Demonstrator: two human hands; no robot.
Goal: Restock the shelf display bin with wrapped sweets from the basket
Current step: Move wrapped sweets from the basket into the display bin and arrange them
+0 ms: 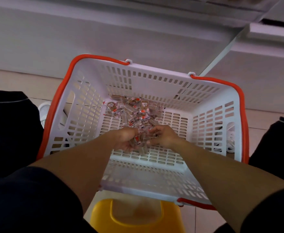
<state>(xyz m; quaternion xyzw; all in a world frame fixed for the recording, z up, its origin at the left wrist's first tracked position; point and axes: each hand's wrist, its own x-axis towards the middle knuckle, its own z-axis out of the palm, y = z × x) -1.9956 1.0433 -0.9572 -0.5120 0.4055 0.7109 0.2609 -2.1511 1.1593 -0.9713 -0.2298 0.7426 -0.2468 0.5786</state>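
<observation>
Sweets [131, 106] in clear wrappers with red and brown printing lie heaped on the floor of a white slotted basket [154, 76] with orange handles. Their labels carry characters too small and blurred to read. The left hand [127, 140] and right hand [163, 137] meet over the near end of the heap, both cupped around a bunch of sweets, fingertips hidden among the wrappers. A yellow stool [136, 217] shows below the basket, partly covered by the forearms. The white shelf [104, 31] above is cut off; no bin shows.
</observation>
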